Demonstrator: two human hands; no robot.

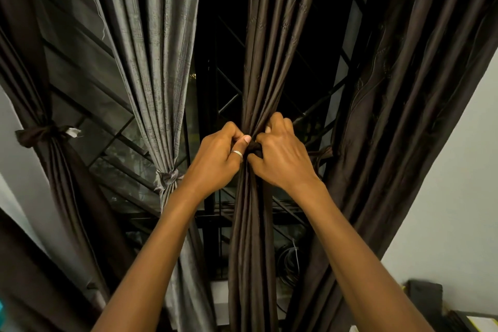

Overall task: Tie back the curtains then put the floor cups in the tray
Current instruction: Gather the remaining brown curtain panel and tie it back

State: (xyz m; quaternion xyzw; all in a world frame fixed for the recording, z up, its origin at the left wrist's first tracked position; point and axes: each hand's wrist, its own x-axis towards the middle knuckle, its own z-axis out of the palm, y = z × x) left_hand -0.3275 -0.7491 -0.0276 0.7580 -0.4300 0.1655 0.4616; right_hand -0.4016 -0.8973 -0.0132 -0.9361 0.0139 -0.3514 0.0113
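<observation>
Dim warm indoor light, window [215, 21] black, sheen on folds of grey curtain [161, 48], wide-angle bend at edges, centre sharp

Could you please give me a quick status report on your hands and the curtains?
Left hand and right hand gripping the tie on the middle brown curtain. Grey curtain already tied. Far right curtain hangs loose. No cups in view.

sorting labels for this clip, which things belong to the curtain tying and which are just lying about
Job: left hand, right hand, brown tie, middle brown curtain, grey curtain, far-left brown curtain, right brown curtain.
Lying about: coiled cable, dark box.
</observation>
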